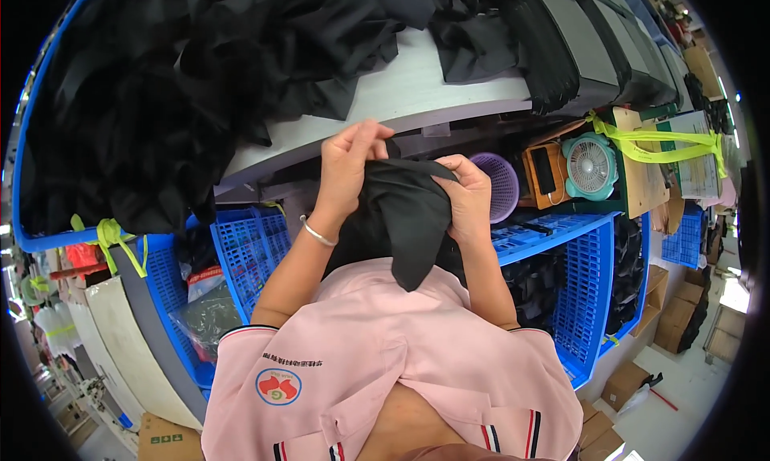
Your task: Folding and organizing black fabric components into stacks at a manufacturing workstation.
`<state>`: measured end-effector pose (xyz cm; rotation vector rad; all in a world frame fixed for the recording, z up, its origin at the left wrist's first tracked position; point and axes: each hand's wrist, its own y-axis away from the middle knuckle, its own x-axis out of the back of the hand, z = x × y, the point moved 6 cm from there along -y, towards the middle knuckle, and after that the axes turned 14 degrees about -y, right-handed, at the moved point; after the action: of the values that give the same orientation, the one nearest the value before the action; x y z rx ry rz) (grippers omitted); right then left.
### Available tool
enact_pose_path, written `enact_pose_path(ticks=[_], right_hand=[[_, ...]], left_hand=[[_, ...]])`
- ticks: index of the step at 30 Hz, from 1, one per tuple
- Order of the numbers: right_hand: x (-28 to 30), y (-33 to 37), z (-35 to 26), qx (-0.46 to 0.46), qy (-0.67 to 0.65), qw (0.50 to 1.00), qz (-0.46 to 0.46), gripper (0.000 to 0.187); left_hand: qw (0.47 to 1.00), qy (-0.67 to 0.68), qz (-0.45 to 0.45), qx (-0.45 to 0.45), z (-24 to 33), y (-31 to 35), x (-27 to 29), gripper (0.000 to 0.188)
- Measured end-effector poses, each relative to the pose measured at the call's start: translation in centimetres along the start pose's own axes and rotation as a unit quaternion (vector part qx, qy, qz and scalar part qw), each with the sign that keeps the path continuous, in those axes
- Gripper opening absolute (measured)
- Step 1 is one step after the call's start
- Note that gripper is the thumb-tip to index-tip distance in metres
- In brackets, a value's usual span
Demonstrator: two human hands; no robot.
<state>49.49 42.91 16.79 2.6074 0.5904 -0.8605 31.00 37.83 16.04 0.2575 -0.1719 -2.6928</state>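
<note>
Between my two hands hangs a piece of black fabric (409,212), its lower tip falling over the front of my pink shirt. My left hand (350,160) is raised at the cloth's upper left edge, its fingers bent together; a bracelet sits on that wrist. With thumb and fingers, my right hand (468,190) pinches the upper right edge of the same cloth. The white table edge (417,80) lies just beyond both hands. A loose heap of black fabric pieces (184,100) covers the table's left side.
Stacked dark pieces (553,44) stand at the far right of the table. Below it are a purple basket (495,188), a phone on a wooden stand (548,174) and a small teal fan (592,166). Blue plastic crates (584,300) flank me on both sides.
</note>
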Motion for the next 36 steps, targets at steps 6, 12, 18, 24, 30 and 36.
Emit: enact_pose_path(ticks=[6,12,18,24,30,36], right_hand=[[-0.6,-2.2,0.3,0.168,0.273,0.942,-0.097,0.006],[-6.3,1.4,12.2,-0.063,0.257,0.910,-0.318,0.013],[0.6,3.1,20.2,-0.027,0.362,0.858,-0.362,0.018],[1.9,2.2,3.0,0.059,0.230,0.970,0.048,0.027],[-1.9,0.4,0.2,0.163,0.343,0.921,-0.089,0.026],[-1.2,0.7,0.0,-0.061,-0.084,0.987,-0.126,0.027]], left_hand=[[0.892,0.233,-0.314,0.227,-3.7,6.6,-5.2,0.018],[0.862,0.261,-0.348,0.259,-13.5,12.6,-4.9,0.023],[0.960,-0.009,-0.273,0.060,-8.8,8.0,-2.0,0.026],[0.937,-0.275,-0.146,-0.158,-3.2,1.2,-0.5,0.029],[0.815,-0.478,-0.063,-0.320,1.4,1.8,-2.9,0.032],[0.998,-0.027,0.028,-0.059,0.3,2.8,0.2,0.022]])
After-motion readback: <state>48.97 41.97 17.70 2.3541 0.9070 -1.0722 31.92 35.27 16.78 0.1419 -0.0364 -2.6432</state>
